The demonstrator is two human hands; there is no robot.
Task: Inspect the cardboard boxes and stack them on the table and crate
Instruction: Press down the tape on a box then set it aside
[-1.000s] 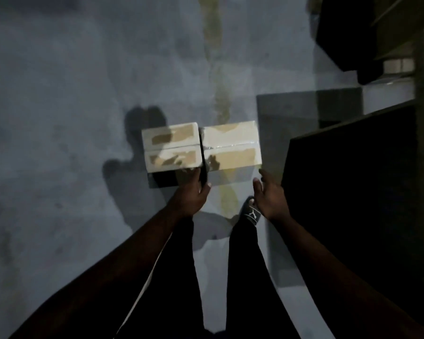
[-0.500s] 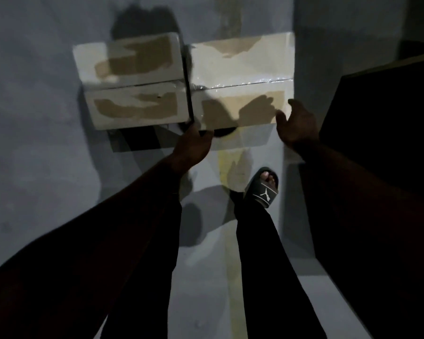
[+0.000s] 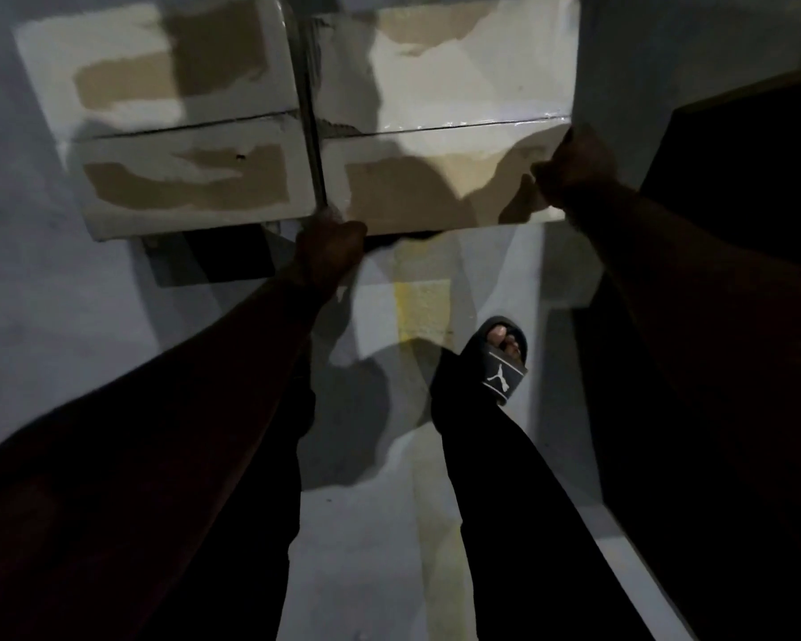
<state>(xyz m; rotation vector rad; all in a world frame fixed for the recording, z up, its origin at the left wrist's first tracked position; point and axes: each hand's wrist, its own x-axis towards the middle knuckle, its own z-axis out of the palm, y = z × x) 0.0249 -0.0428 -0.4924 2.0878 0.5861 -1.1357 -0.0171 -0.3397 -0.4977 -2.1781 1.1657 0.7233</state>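
Observation:
Two white cardboard boxes with torn brown patches sit side by side at the top of the head view. On the right-hand box (image 3: 440, 122), my left hand (image 3: 331, 245) curls around its near left corner, at the gap between the boxes. My right hand (image 3: 574, 166) grips its near right edge. The left-hand box (image 3: 172, 127) is untouched. Both boxes rest on something dark that is mostly hidden beneath them.
A large dark block (image 3: 722, 316), perhaps a table or crate, fills the right side. My legs in dark trousers and a black slide sandal (image 3: 502, 358) stand on the grey floor, which has a faded yellow stripe (image 3: 424, 307).
I have leaned in, so the boxes appear larger and higher in view. Both hands went from reaching toward the right-hand box to gripping its near corners.

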